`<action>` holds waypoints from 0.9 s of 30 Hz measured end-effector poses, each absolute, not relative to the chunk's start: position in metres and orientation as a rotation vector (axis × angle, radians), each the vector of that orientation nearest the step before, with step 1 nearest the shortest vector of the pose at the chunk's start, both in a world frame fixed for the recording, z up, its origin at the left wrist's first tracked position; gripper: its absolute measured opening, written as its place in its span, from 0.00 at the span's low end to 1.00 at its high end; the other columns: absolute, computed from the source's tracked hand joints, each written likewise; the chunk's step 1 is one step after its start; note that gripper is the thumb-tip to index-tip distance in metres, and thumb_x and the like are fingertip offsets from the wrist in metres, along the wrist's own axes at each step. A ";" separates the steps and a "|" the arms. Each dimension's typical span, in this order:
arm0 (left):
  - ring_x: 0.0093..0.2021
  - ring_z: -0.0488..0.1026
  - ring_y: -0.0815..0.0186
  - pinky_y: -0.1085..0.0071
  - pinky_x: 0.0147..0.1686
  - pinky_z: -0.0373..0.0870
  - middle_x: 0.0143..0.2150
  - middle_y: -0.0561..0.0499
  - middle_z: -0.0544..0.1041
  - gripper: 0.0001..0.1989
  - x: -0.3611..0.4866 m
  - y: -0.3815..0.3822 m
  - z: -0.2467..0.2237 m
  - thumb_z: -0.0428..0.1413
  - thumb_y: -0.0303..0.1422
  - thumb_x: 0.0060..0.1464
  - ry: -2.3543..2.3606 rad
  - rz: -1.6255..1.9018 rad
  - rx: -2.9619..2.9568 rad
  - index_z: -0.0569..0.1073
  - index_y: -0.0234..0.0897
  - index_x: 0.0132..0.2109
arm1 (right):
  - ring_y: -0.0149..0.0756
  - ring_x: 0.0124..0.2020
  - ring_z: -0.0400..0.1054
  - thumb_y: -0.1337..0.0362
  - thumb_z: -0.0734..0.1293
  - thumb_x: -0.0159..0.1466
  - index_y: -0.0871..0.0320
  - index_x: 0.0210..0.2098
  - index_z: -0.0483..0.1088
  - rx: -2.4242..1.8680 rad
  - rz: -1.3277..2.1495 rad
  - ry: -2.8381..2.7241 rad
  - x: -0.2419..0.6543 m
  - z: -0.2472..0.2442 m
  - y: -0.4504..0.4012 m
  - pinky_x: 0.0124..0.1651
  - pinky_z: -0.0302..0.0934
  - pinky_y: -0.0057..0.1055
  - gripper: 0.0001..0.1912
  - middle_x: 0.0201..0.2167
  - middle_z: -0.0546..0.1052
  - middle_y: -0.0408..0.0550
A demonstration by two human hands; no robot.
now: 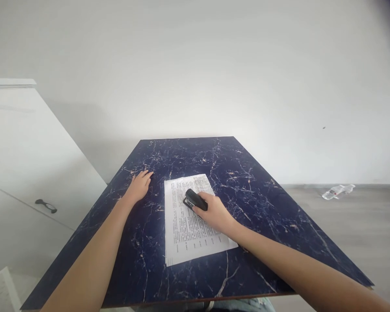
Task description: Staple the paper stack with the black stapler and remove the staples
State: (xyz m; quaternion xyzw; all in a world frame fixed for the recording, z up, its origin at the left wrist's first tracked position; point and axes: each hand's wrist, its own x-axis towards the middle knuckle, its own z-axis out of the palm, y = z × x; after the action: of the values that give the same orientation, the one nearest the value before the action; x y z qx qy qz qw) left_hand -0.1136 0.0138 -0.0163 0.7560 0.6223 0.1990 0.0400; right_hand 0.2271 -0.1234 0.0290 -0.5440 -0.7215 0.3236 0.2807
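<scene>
A printed sheet of paper (178,225) lies on the dark blue marbled table (188,156), turned slightly askew. Over the middle of the sheet, my right hand (217,212) grips a small black stapler (195,199), its front end pointing up and left. Whether the stapler rests on the paper or hovers just above it, I cannot tell. My left hand (141,185) lies flat on the tabletop to the left of the sheet, fingers stretched out and holding nothing.
A white cabinet (29,143) with a black handle (46,206) stands left of the table. Behind the table rises a pale wall (195,73). On the grey floor to the right lies a crumpled clear plastic wrapper (338,191).
</scene>
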 end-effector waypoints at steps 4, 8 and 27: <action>0.67 0.65 0.46 0.42 0.70 0.49 0.63 0.38 0.73 0.18 -0.081 -0.006 0.009 0.49 0.35 0.65 1.619 1.315 2.156 0.78 0.38 0.55 | 0.36 0.29 0.69 0.61 0.68 0.66 0.58 0.39 0.74 -1.394 0.835 -1.991 0.235 0.037 -0.107 0.29 0.57 0.31 0.07 0.32 0.78 0.47; 0.55 0.75 0.54 0.56 0.58 0.70 0.52 0.44 0.79 0.13 -0.009 -0.042 0.013 0.53 0.41 0.65 1.123 1.549 1.526 0.79 0.42 0.47 | 0.39 0.35 0.72 0.67 0.70 0.64 0.58 0.42 0.77 -1.190 0.639 -2.188 0.246 0.040 -0.082 0.37 0.61 0.33 0.07 0.36 0.80 0.48; 0.53 0.78 0.55 0.56 0.59 0.68 0.49 0.40 0.81 0.23 0.034 -0.051 -0.013 0.55 0.53 0.63 0.933 1.489 0.941 0.79 0.36 0.43 | 0.47 0.58 0.72 0.71 0.61 0.55 0.60 0.53 0.78 -0.835 1.730 -1.693 0.291 0.033 -0.055 0.66 0.60 0.49 0.29 0.54 0.79 0.53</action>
State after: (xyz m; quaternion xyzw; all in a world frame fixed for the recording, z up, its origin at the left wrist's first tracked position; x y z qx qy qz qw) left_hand 0.0339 -0.0513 -0.0129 0.3963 0.3930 0.6274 0.5431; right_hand 0.2912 -0.0551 0.0334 -0.3123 -0.6334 0.6475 0.2865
